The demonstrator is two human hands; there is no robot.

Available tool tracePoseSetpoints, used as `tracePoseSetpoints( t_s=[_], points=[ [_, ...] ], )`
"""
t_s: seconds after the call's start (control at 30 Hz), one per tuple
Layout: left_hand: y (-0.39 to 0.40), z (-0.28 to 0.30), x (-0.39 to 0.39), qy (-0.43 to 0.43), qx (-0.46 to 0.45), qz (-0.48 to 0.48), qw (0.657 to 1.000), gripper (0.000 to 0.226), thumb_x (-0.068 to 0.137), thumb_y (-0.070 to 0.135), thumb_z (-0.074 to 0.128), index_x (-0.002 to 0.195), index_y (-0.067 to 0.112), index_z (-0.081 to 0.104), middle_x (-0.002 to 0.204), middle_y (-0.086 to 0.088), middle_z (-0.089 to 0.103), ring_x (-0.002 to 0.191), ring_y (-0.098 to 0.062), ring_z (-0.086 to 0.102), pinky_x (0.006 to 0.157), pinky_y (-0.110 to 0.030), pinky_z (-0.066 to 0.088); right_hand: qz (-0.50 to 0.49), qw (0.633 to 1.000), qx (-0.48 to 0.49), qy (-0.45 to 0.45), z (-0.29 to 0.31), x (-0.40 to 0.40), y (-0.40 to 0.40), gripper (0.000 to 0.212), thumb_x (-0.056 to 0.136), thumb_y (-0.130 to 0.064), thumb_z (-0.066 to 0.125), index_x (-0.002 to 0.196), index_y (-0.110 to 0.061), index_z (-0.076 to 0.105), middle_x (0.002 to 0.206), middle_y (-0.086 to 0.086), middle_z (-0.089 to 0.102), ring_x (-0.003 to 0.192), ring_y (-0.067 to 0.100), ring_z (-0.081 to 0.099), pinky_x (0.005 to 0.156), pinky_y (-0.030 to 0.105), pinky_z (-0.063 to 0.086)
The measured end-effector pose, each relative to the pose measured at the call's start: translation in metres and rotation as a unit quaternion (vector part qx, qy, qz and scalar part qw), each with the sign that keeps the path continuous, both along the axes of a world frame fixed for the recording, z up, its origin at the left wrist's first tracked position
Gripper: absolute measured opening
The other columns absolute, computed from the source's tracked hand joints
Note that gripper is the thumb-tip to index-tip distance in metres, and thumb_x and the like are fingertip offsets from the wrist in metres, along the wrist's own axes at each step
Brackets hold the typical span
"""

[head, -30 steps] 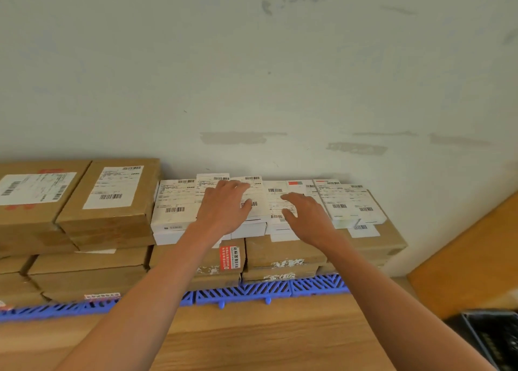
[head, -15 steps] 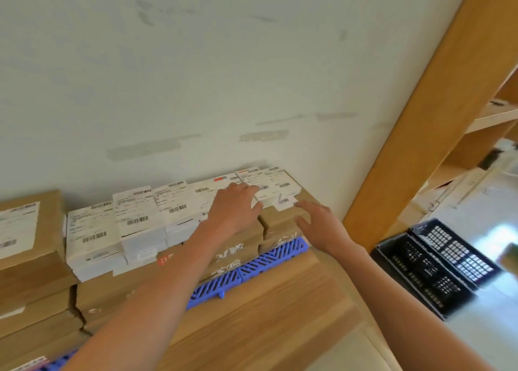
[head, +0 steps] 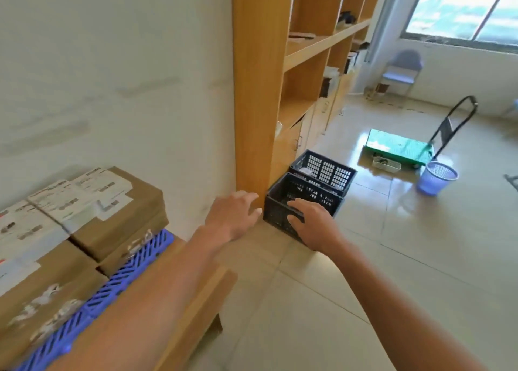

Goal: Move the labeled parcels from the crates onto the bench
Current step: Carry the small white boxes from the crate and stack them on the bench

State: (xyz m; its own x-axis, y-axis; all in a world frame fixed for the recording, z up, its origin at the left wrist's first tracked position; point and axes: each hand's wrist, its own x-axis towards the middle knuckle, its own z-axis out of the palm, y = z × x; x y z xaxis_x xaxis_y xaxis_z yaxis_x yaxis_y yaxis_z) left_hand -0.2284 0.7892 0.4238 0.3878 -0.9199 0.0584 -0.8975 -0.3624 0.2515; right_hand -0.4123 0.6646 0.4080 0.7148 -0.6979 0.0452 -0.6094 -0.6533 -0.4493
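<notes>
Both the left hand (head: 232, 216) and right hand (head: 314, 225) reach out empty, fingers loosely spread, toward the black crates (head: 305, 191) on the floor. Stacked parcels (head: 112, 202) lie on the surface (head: 193, 300); they look light and stiff, best gripped by opposite edges

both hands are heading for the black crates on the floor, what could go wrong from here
1. The near crate sits tight against the wooden shelf upright; the left hand reaching along that side could knock it.
2. The bench corner juts out under the left forearm, so it could catch the arm on the way down.
3. The stacked parcels end near the bench's end; an elbow bump might shift them. The right hand is open, holding nothing.
</notes>
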Motion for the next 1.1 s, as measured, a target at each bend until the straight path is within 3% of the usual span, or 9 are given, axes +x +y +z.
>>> tracePoseSetpoints(
  t_s=[0.37,0.5,0.77,1.1],
  points=[
    [-0.171,-0.046,-0.113,0.034,0.039,-0.102,0.993,0.049,0.100,0.051,0.049,0.143,0.027,0.054,0.142,0.003,0.059,0.129,-0.019,0.054,0.105,-0.045,0.045,-0.106,0.993,0.051,0.015,-0.039,-0.140,-0.122,0.040,0.100,-0.031,0.056,0.140,-0.024,0.056,0.138,-0.006,0.061,0.126,0.019,0.055,0.103,0.035,0.045],
    [-0.228,-0.062,-0.119,0.044,0.046,-0.123,0.990,0.049,0.100,0.051,0.050,0.143,0.028,0.054,0.141,0.003,0.060,0.128,-0.019,0.054,0.105,-0.046,0.046,-0.126,0.990,0.057,0.018,-0.055,-0.147,-0.165,0.041,0.101,-0.031,0.056,0.141,-0.024,0.055,0.142,-0.006,0.057,0.128,0.018,0.054,0.101,0.031,0.043],
    [-0.351,-0.081,-0.093,0.062,0.037,-0.127,0.989,0.049,0.099,0.049,0.053,0.142,0.025,0.055,0.137,0.000,0.062,0.125,-0.022,0.057,0.105,-0.048,0.045,-0.128,0.989,0.047,0.058,-0.066,-0.124,-0.273,0.043,0.103,-0.031,0.053,0.146,-0.026,0.050,0.152,-0.005,0.049,0.138,0.021,0.045,0.110,0.037,0.039],
    [-0.528,-0.074,-0.131,0.039,0.066,-0.226,0.971,0.052,0.101,0.048,0.052,0.148,0.025,0.049,0.144,-0.003,0.057,0.132,-0.024,0.052,0.110,-0.051,0.042,-0.201,0.976,0.075,0.046,-0.072,-0.157,-0.420,0.047,0.103,-0.031,0.053,0.149,-0.025,0.047,0.157,0.001,0.043,0.143,0.023,0.041,0.117,0.041,0.035]
  ],
)
